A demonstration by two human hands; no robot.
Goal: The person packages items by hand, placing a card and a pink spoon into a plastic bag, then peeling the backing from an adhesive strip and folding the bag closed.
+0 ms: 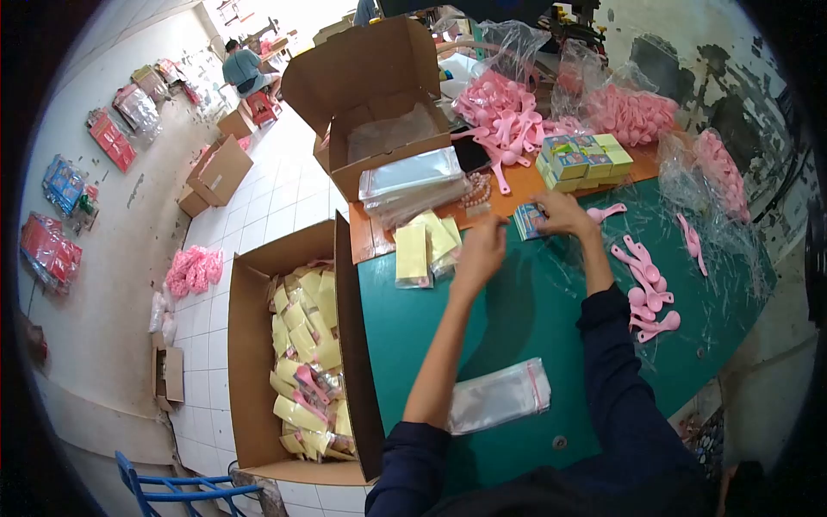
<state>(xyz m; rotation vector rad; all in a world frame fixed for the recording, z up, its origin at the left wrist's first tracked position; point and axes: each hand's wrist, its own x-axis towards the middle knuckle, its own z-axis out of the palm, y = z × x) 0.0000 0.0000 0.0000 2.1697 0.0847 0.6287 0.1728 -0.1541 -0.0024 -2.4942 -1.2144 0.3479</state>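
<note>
My right hand [562,214] is closed round a small stack of blue printed cards [527,221] near the back of the green table. Left of it, my left hand [482,250] is raised over the table with its fingers drawn together; what they hold, if anything, is too small to make out. Yellow cards in clear bags [413,256] lie just left of that hand. Closer to my body is a pile of clear plastic bags [500,398]. Several pink spoons [646,293] are spread to the right of my right forearm.
An open carton [362,345] at the table's left holds many bagged yellow cards. Card bundles [586,161], heaped pink spoons [500,103], stacked clear bags [413,179] and another open box [370,86] stand at the back. A person [244,67] sits far off; a blue chair [172,487] is lower left.
</note>
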